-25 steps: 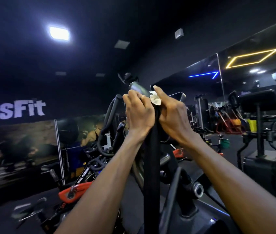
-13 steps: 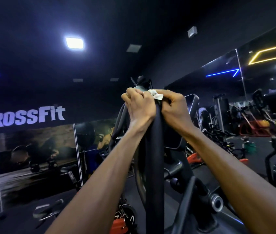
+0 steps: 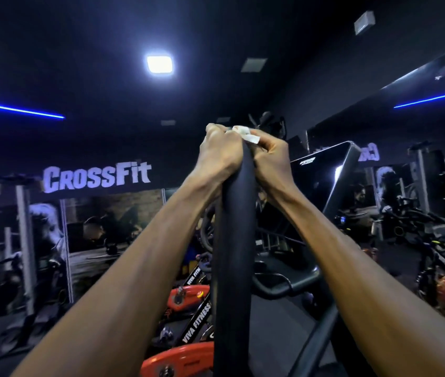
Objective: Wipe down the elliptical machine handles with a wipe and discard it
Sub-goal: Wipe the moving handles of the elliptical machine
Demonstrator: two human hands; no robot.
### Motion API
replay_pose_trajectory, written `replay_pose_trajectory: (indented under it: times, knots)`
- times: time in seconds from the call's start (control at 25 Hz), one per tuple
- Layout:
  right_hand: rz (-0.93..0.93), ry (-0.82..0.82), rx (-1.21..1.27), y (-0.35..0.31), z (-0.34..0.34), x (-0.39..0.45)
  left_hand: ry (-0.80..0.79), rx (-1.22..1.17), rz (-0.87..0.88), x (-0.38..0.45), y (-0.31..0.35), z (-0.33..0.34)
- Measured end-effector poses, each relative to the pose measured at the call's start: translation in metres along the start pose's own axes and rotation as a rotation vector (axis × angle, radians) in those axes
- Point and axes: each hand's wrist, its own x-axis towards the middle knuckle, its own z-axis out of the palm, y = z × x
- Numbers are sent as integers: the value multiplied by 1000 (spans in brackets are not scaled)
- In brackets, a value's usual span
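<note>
Two bare forearms converge on the top of one tall, matte black tubular elliptical handle point(image 3: 232, 240), which rises up the middle of the view from the 6 o'clock edge to just above centre. The handle is the largest task item; its upper end is hidden between the hands, which clasp it from opposite sides, presumably so that pressure comes from both sides at once and the wipe is kept against the rounded tip. The left hand point(image 3: 220, 156) lies at 9 o'clock of the handle top, its fingers curled over and round the tip; the right hand point(image 3: 269, 159) lies at 3 o'clock, fingers likewise curled inward and bunched tight. Between them, at 12 o'clock of the handle, a small crumpled white wipe point(image 3: 246, 134) shows as a crest; it appears pinched by the fingers of both hands, though which hand bears most of it cannot be told. By judgement, the step in hand is the wiping of this handle's tip; discarding is not yet done. Behind, at 3 o'clock, stands the dark angled console screen point(image 3: 322, 180); at 9 o'clock a white "CrossFit" wall sign point(image 3: 97, 176); at 7 o'clock, orange-and-black spin bikes point(image 3: 188, 297).
</note>
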Motion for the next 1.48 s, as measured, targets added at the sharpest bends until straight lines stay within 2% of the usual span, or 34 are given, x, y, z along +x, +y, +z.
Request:
replay_pose_trajectory:
  times: [0.16, 0.32, 0.44, 0.64, 0.84, 1.0, 1.16, 1.32, 1.48]
  knots:
    - [-11, 1, 91, 13, 3, 12, 17, 69, -8, 0, 3, 2]
    - [-32, 161, -98, 30, 3, -16, 56, -112, -51, -5, 0, 0]
    - [-89, 210, -171, 22, 5, -16, 85, -157, -77, -8, -2, 2]
    - [-109, 119, -175, 35, 4, -54, 136, -214, -75, -9, -2, 2]
    - [-62, 309, -103, 31, 6, -27, 159, -215, -69, -6, -9, 4]
    - [-141, 218, -116, 38, 4, -67, 165, -266, -74, -8, -10, 4]
    - [-114, 247, -191, 24, 2, -33, 158, -309, -90, -13, -12, 4]
    - [-202, 206, -288, 24, 0, -44, 105, -371, -130, -25, -16, 2]
    - [-140, 207, -247, 28, -1, -36, 51, -361, -177, -30, -19, -1]
